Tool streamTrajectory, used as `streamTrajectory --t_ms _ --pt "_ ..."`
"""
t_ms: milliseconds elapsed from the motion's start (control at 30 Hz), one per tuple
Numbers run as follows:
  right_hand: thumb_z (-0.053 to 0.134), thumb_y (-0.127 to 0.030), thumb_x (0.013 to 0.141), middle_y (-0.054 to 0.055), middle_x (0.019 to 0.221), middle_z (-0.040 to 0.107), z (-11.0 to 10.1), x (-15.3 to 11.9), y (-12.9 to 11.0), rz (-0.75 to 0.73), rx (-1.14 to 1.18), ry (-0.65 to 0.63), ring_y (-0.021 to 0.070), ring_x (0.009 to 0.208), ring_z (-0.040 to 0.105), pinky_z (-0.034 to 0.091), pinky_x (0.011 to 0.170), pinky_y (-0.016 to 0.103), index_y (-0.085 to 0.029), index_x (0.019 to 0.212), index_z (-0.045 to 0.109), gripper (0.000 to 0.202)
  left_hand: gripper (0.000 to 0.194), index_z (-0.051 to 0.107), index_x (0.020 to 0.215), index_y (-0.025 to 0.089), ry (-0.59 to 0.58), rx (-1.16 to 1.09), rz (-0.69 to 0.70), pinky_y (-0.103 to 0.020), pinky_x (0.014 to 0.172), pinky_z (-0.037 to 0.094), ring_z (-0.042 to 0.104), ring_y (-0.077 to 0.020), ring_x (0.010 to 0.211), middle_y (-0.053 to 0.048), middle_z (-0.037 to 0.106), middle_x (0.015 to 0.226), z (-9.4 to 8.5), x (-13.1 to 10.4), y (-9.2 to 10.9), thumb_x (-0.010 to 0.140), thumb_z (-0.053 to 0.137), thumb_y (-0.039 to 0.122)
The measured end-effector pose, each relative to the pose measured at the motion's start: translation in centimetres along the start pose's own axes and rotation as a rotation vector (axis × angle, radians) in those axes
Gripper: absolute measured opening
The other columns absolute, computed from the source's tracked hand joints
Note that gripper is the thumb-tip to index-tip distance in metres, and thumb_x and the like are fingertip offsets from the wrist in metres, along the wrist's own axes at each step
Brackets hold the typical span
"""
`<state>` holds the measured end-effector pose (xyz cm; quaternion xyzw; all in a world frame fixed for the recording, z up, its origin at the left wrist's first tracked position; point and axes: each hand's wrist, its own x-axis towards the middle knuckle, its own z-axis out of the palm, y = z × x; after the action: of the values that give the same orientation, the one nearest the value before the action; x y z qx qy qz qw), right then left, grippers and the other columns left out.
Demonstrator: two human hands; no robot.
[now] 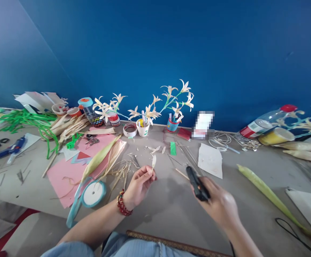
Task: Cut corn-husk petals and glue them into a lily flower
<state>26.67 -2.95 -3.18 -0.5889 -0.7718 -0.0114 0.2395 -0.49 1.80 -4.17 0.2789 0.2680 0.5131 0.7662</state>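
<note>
My left hand [141, 184], with a red bead bracelet on the wrist, pinches a small pale petal [154, 161] upright between thumb and fingertips. To the right, my right hand [219, 200] is wrapped round a black tool [197, 182]; its kind is unclear from this angle. The tool is held apart from the petal. Beyond the left hand lie several loose pale petals [154, 149] and husk strips [122, 169]. A roll of light-blue ribbon [93, 193] rests left of that hand, beside a long green-and-cream corn husk [98, 160].
Cups [143, 129] holding pale husk flowers [175, 94] line the blue wall. Pink paper [64, 178], a blue glue gun [9, 150] and green pipe cleaners [27, 119] lie left. White paper [210, 159], a green husk [265, 191] and a lying plastic bottle [262, 121] are right.
</note>
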Motion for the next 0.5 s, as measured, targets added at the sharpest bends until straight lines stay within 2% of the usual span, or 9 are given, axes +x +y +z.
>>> streamTrajectory --t_ms 67,167,267,400,500 --pt "0.054 -0.025 0.077 0.010 0.102 0.068 -0.4 -0.4 3.5 0.093 -0.203 -0.025 0.0230 0.062 0.066 0.040 0.045 0.028 -0.021 0.101 0.057 0.025 0.018 0.056 0.073 0.016 -0.013 -0.024 0.004 -0.029 0.077 0.038 0.046 -0.0123 0.069 0.000 0.052 0.068 0.0 0.0 0.0 0.084 0.066 0.025" --pt "0.051 -0.032 0.078 0.012 0.097 0.068 -0.5 -1.1 8.1 0.196 -0.348 -0.100 0.0285 0.073 0.068 0.046 0.051 0.032 -0.019 0.101 0.058 0.027 0.018 0.056 0.072 0.016 -0.027 -0.054 0.017 -0.029 0.077 0.038 0.047 -0.0126 0.069 0.000 0.052 0.068 0.2 -0.1 0.0 0.084 0.066 0.024" --pt "0.050 -0.036 0.077 0.014 0.094 0.067 -0.4 -1.9 11.3 0.244 -0.379 -0.168 0.0314 0.075 0.068 0.051 0.059 0.038 -0.017 0.097 0.059 0.029 0.018 0.056 0.072 0.016 -0.028 -0.059 0.022 -0.030 0.078 0.038 0.047 -0.0128 0.070 0.000 0.052 0.068 0.3 0.0 0.0 0.084 0.066 0.023" --pt "0.054 -0.038 0.074 0.013 0.101 0.068 -1.3 -2.3 12.8 0.180 -0.350 -0.256 0.0343 0.085 0.068 0.052 0.070 0.043 -0.020 0.098 0.061 0.032 0.018 0.056 0.072 0.016 -0.029 -0.048 0.034 -0.030 0.078 0.037 0.047 -0.0127 0.069 0.000 0.052 0.068 0.1 0.1 0.0 0.085 0.065 0.023" --pt "0.056 -0.048 0.076 0.013 0.103 0.068 -2.3 -0.6 11.1 0.165 -0.343 -0.180 0.0365 0.086 0.066 0.051 0.066 0.043 -0.022 0.100 0.063 0.036 0.018 0.055 0.072 0.016 -0.029 -0.036 0.035 -0.030 0.077 0.037 0.046 -0.0127 0.069 0.000 0.052 0.067 0.0 0.1 -0.2 0.085 0.065 0.023"
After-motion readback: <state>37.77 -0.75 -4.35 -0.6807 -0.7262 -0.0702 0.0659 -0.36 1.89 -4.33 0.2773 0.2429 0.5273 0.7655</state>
